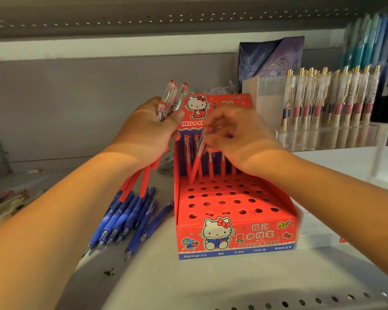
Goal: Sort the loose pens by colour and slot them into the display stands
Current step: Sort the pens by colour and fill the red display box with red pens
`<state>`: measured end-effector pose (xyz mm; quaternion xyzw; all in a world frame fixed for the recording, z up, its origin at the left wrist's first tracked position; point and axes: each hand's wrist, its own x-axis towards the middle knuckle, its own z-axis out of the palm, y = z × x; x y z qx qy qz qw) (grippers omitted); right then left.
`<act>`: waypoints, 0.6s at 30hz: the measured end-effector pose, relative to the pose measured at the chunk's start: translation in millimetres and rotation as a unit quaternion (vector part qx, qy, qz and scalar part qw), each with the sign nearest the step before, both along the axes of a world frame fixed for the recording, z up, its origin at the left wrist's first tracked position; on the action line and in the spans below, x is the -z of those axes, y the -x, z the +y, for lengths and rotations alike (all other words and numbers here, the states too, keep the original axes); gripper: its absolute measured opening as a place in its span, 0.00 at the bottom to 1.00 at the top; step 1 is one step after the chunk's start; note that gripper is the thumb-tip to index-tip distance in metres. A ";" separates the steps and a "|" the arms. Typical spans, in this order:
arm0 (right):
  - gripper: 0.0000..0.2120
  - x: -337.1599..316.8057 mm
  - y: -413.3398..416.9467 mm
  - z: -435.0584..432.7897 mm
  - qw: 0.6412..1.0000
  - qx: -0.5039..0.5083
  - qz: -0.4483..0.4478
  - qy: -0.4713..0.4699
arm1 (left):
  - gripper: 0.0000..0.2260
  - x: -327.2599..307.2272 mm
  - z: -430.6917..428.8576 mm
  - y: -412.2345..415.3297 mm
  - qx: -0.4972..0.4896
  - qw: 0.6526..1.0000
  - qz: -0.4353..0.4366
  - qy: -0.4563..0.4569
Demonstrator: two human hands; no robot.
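Note:
A red Hello Kitty display stand (233,240) with a stepped top full of holes sits on the shelf in front of me. Several red pens (211,166) stand in its back row. My left hand (150,128) grips a bunch of red pens (168,101), clear tops up and red barrels hanging below my palm. My right hand (235,135) pinches a single red pen (196,162), tilted, with its tip at a hole in the back left of the stand. A pile of loose blue pens (126,218) lies on the shelf left of the stand.
A clear acrylic holder (332,135) with gold-clipped pens stands at the back right. Dark packaged goods (269,59) lean behind the stand. More packaged items (5,204) lie at the far left. The perforated shelf edge (300,300) runs along the front.

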<state>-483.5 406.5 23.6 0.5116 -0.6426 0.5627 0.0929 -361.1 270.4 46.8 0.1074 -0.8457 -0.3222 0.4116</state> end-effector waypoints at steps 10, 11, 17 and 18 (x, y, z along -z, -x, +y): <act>0.32 7.7 -6.8 0.8 0.972 -0.052 0.009 -0.228 | 0.08 3.4 3.5 -0.3 0.112 0.990 -0.011 -0.083; 0.34 9.3 -8.8 1.4 0.967 -0.056 0.000 -0.250 | 0.09 4.0 3.5 -0.5 0.120 0.989 -0.014 -0.090; 0.27 -0.7 -9.6 1.3 0.987 -0.066 -0.061 -0.133 | 0.10 3.9 5.0 -1.8 0.130 0.988 -0.028 -0.085; 0.21 -4.6 -11.6 1.9 0.987 -0.090 -0.094 -0.096 | 0.11 4.3 6.0 -2.0 0.130 0.988 -0.038 -0.071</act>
